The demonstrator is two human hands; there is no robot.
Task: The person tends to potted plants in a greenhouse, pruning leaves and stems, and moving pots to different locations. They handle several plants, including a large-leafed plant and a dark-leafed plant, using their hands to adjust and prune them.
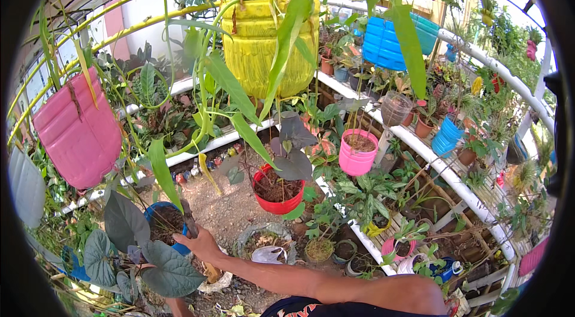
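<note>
My right hand reaches in from the lower right, closed around a dark, rough stick-like piece. Its thumb lies at the rim of a blue pot that holds brown soil. Large dark heart-shaped leaves spread in front of this pot and cover part of it. Of my left arm only a short length of forearm shows at the bottom edge; the left hand is hidden behind the leaves. Right of the blue pot hangs a red pot with soil and a dark-leaved plant.
Overhead hang a yellow painted container, a pink one and a blue one, with vines trailing down. A small pink pot hangs right of centre. White-edged benches carry potted plants. On the gravel floor lies a plastic bag.
</note>
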